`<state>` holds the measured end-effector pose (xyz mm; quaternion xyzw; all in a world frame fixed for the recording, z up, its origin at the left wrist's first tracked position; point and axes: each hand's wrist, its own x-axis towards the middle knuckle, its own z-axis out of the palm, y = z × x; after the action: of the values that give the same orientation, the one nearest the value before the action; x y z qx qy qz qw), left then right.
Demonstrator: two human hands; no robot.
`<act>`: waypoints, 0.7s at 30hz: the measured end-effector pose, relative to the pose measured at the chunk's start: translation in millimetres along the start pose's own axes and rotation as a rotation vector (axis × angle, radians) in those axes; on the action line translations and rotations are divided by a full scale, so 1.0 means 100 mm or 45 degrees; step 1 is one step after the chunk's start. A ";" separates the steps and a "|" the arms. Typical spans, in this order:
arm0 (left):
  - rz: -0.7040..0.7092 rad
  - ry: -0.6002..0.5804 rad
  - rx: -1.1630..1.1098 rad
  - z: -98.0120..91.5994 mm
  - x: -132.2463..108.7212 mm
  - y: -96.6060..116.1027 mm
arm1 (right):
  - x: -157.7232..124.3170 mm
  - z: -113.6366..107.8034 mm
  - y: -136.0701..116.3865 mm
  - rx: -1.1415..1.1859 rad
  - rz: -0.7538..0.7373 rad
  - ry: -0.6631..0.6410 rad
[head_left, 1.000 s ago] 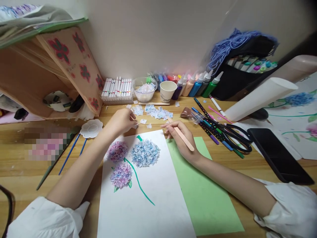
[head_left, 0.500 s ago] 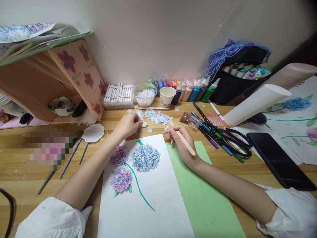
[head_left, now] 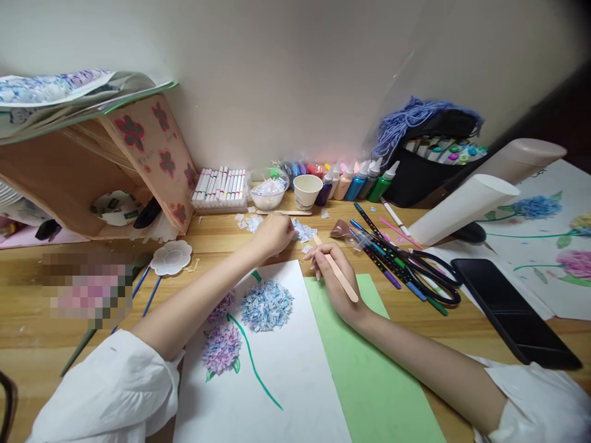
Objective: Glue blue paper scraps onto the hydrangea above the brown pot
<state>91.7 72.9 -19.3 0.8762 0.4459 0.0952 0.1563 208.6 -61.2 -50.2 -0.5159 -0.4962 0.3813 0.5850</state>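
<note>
My left hand (head_left: 276, 234) is over the pile of pale blue paper scraps (head_left: 305, 231), its fingers curled together and their tips mostly hidden behind the hand. Whether a scrap is pinched in them I cannot make out. A flat wooden craft stick (head_left: 340, 278) slants through my right hand (head_left: 339, 280), held like a pen above the green sheet (head_left: 364, 357). Under my left forearm lies a white sheet (head_left: 286, 363). On it are a blue flower head (head_left: 266, 305) and purple-pink flower heads (head_left: 221, 348) built from small scraps, with a drawn green stem (head_left: 253, 363).
Along the wall stand a marker box (head_left: 219, 192), a bowl of scraps (head_left: 268, 192), a paper cup (head_left: 307, 191) and paint bottles (head_left: 359, 183). On the right lie scissors (head_left: 434, 271), pens and a phone (head_left: 512, 311). A flower-shaped palette (head_left: 171, 257) is at left.
My left hand has moved right across the scraps, with fingers still closed. My right hand keeps the craft stick in nearly the same place. The view has tilted slightly.
</note>
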 end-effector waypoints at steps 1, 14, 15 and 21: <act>-0.020 -0.007 -0.010 0.02 0.00 0.01 | 0.00 0.00 0.00 0.001 -0.002 -0.005; -0.054 0.042 -0.233 0.00 -0.08 -0.08 | 0.00 -0.01 0.02 -0.006 -0.056 0.013; -0.050 0.051 -0.223 0.01 -0.07 -0.07 | 0.00 -0.01 0.02 0.002 -0.057 0.013; -0.059 0.045 -0.178 0.14 -0.02 0.01 | -0.01 -0.01 0.01 0.005 -0.055 0.015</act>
<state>95.1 68.3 -31.8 0.8507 0.4611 0.1377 0.2114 209.1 -61.8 -51.6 -0.5059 -0.5031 0.3665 0.5971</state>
